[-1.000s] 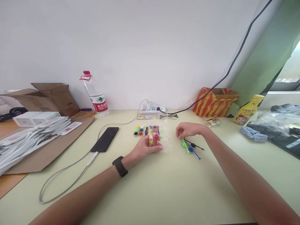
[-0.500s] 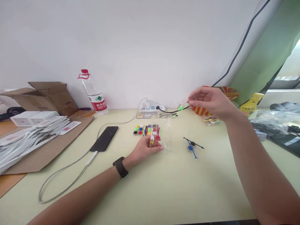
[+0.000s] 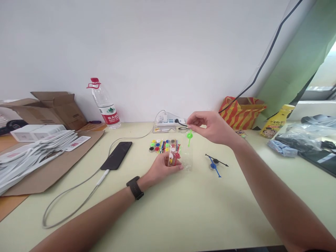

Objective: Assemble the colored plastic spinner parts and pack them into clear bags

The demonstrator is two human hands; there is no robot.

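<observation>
My left hand (image 3: 166, 166) rests on the table, fingers closed round a clear plastic bag (image 3: 187, 161). Red, white and yellow spinner pieces (image 3: 176, 156) show inside it. Above the bag's right side, my right hand (image 3: 207, 126) pinches the upper end of a green arrow spinner (image 3: 189, 135), which hangs down from the fingertips. On the table to the right lie a blue arrow spinner (image 3: 212, 166) and a black arrow spinner (image 3: 216, 161), their arrows crossing. Just beyond my left hand are small round pieces in several colours (image 3: 157, 144), partly hidden by the fingers.
A black phone (image 3: 116, 155) on a grey cable lies left, beside a cardboard sheet with white flat packs (image 3: 49, 150). Along the wall stand a water bottle (image 3: 106, 105), a power strip (image 3: 168, 120) and a red-yellow bag (image 3: 241, 113). A yellow bottle (image 3: 277, 120) stands right.
My right hand has moved left and down with the green arrow spinner, from near the red-yellow bag to above the plastic bag. My left hand has stayed in place.
</observation>
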